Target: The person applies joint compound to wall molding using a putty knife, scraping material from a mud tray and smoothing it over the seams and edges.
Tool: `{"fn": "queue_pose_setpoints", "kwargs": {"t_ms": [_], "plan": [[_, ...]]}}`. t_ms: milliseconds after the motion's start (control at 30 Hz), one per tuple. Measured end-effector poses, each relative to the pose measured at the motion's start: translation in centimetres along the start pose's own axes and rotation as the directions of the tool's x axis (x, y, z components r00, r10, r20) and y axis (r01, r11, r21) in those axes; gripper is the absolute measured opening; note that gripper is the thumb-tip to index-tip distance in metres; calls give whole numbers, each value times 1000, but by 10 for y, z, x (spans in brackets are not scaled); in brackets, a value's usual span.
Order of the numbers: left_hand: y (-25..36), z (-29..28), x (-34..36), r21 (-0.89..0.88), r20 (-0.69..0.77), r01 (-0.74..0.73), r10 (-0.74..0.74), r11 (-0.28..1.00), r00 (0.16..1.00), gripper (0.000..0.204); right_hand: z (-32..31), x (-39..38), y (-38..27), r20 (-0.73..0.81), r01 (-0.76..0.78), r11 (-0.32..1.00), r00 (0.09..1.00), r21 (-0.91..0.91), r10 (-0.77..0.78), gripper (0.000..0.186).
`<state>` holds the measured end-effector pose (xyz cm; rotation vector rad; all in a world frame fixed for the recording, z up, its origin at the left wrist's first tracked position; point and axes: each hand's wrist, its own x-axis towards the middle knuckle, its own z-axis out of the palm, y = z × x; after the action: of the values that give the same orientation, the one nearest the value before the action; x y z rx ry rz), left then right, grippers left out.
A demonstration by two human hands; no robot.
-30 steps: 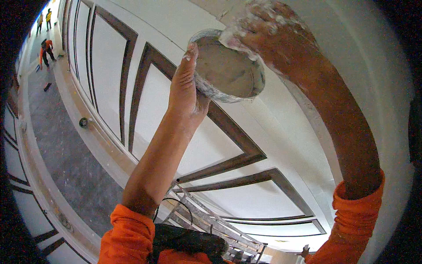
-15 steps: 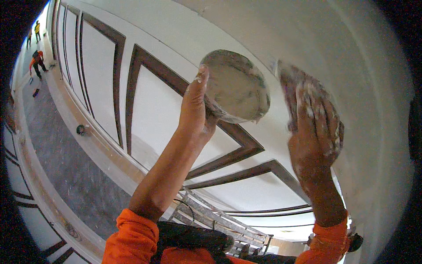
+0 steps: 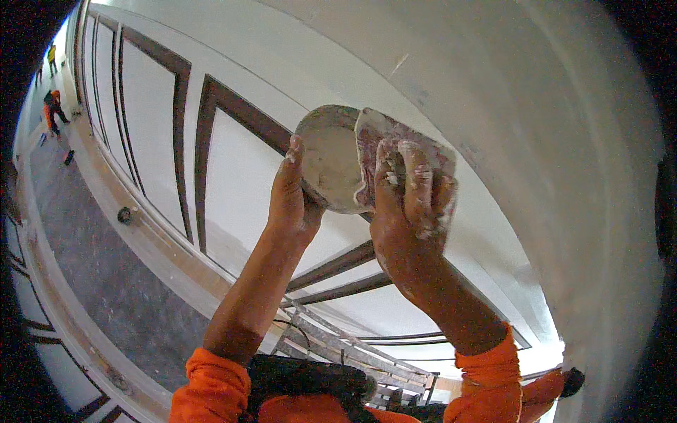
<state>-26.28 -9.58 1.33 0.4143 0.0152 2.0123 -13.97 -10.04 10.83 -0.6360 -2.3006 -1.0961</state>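
Observation:
My left hand [image 3: 290, 194] is closed around the lower left side of a round, shallow tub [image 3: 337, 209], its thumb up against the rim. Pale grey-beige putty [image 3: 326, 151] fills the tub. My right hand [image 3: 416, 204], with white smears on its fingers, grips a flat putty spreader [image 3: 402, 128] from behind. The spreader is roughly rectangular and stained whitish and purple-brown. Its left edge overlaps the tub's right side; whether it touches the putty I cannot tell.
Plastered, curving surface [image 3: 564, 141] spans the right side. White wall panels with brown moulding [image 3: 243, 116] stretch behind my hands. Below are metal scaffold rails [image 3: 317, 335]. A person in orange [image 3: 53, 113] bends over the grey floor [image 3: 106, 261] far left; others stand beyond.
My right hand has come left and away from the plastered surface, bringing the spreader to the tub. My left hand and the tub have shifted slightly left and down.

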Motion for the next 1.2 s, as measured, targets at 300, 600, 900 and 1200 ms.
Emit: {"fn": "queue_pose_setpoints", "kwargs": {"t_ms": [300, 600, 900, 1200], "plan": [[31, 29, 23, 54, 47, -202, 200, 978, 979, 65, 13, 174, 36, -85, 691, 706, 703, -154, -706, 26], [26, 35, 27, 29, 32, -211, 210, 977, 977, 68, -53, 153, 43, 563, 815, 524, 562, -249, -607, 26], [-27, 62, -10, -19, 106, -85, 87, 996, 991, 62, -87, -16, 131, 325, 589, 758, 801, -279, -503, 33], [-35, 48, -10, -82, 77, -14, 20, 997, 997, 62, -38, -3, 48, -41, -92, 979, 995, -182, 86, 50]]}}
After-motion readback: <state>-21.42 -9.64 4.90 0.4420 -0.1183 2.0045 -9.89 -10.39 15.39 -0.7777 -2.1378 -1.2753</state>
